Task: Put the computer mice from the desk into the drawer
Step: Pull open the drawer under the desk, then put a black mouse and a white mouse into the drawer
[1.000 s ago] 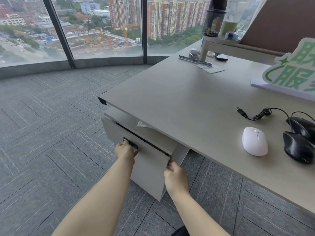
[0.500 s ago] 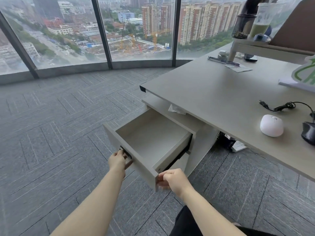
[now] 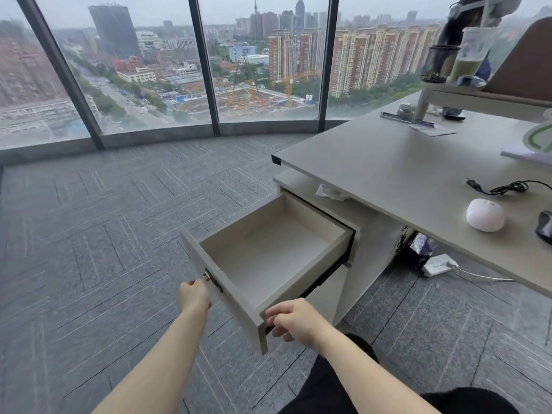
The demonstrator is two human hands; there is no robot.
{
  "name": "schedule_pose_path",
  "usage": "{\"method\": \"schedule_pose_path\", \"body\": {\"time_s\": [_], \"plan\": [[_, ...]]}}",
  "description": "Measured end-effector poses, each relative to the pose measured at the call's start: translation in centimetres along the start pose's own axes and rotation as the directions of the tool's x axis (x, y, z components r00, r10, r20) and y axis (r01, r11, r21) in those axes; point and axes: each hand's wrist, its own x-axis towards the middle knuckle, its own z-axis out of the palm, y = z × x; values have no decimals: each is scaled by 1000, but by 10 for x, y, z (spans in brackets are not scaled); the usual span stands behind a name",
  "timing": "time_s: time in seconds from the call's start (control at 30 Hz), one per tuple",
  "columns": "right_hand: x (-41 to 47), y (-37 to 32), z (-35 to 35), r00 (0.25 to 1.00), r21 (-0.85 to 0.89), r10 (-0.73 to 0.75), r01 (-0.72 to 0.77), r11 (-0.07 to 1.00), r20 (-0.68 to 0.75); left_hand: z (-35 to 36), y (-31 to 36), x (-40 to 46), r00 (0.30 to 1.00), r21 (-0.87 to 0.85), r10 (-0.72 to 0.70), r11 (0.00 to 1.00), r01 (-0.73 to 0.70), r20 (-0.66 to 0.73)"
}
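The top drawer (image 3: pixel 227 282) of the grey pedestal under the desk (image 3: pixel 388 174) stands pulled far out, and nothing lies inside it. My left hand (image 3: pixel 194 295) pinches the key or handle on the drawer front. My right hand (image 3: pixel 291 319) grips the front's right end. A white mouse (image 3: pixel 485 215) rests on the desk near its front edge. At the right frame edge I see part of a black mouse (image 3: pixel 545 227), with its black cable and USB plug (image 3: pixel 504 187) lying behind the white one.
A crumpled tissue (image 3: pixel 330 191) lies on the pedestal top under the desk. A white power strip (image 3: pixel 439 264) and dark bag sit on the carpet beneath. At the desk's back stand a riser shelf (image 3: pixel 478 98) with cups, papers and a green-white sign (image 3: pixel 537 138).
The drawer went from nearly closed to pulled far out, both hands drawing it toward me. My view swung left, so the mice shifted to the right frame edge.
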Motion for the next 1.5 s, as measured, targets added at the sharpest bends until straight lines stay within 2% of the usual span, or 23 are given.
{"method": "schedule_pose_path", "body": {"time_s": [0.07, 0.13, 0.17, 0.23, 0.3, 0.4, 0.43, 0.5, 0.57, 0.67, 0.73, 0.87, 0.93, 1.0, 1.07, 1.13, 1.2, 1.27, 1.5], "plan": [[-14, -13, -25, 985, 44, -84, 91, 995, -151, 7, 21, -24, 965, 166, 242, 960, -224, -96], [-31, -30, -68, 926, 79, -152, 190, 978, -345, 28, 47, -59, 871, 190, 492, 856, -480, -16], [-41, -37, -92, 876, 66, -187, 240, 969, -444, 44, 60, -78, 819, 182, 571, 801, -570, 49], [-63, -48, -144, 733, 4, -237, 311, 950, -638, 85, 79, -112, 723, 140, 659, 711, -689, 209], [-86, -55, -193, 551, -98, -258, 303, 948, -794, 133, 91, -149, 629, 64, 674, 661, -747, 388], [-117, -48, -260, 284, -245, -275, 136, 960, -919, 208, 102, -210, 465, -18, 639, 600, -800, 612], [-124, -40, -282, 224, -271, -276, 53, 961, -935, 230, 104, -229, 407, -26, 624, 566, -824, 667], [-133, -23, -318, 188, -280, -252, -137, 950, -949, 272, 107, -261, 307, -38, 586, 502, -864, 750], [-139, -5, -348, 235, -268, -201, -302, 915, -951, 307, 108, -287, 256, -47, 544, 481, -876, 799], [-143, 13, -377, 333, -203, -51, -441, 874, -942, 354, 103, -312, 263, 15, 449, 484, -875, 854], [-140, 17, -387, 375, -189, 0, -466, 864, -927, 379, 99, -321, 271, 87, 416, 410, -908, 868], [-129, 23, -401, 339, -198, -27, -482, 854, -940, 406, 94, -322, 292, 231, 460, 185, -955, 839], [-125, 23, -402, 332, -213, -47, -485, 848, -942, 408, 93, -318, 292, 256, 521, 141, -956, 802], [-124, 20, -404, 340, -239, -76, -468, 851, -937, 405, 96, -314, 313, 252, 555, 185, -950, 771], [-125, 12, -401, 359, -265, -116, -399, 878, -926, 394, 106, -306, 358, 222, 577, 294, -930, 735], [-128, -5, -389, 350, -296, -210, -215, 931, -913, 377, 124, -295, 386, 134, 636, 407, -903, 668], [-129, -32, -372, 278, -351, -333, -14, 936, -901, 353, 146, -284, 399, 37, 697, 473, -880, 596], [-131, -65, -348, 229, -421, -440, 128, 898, -868, 323, 169, -271, 414, -18, 742, 496, -868, 528], [-123, -154, -257, 257, -429, -573, 449, 784, -778, 194, 203, -196, 512, 21, 815, 527, -850, 273]]}}
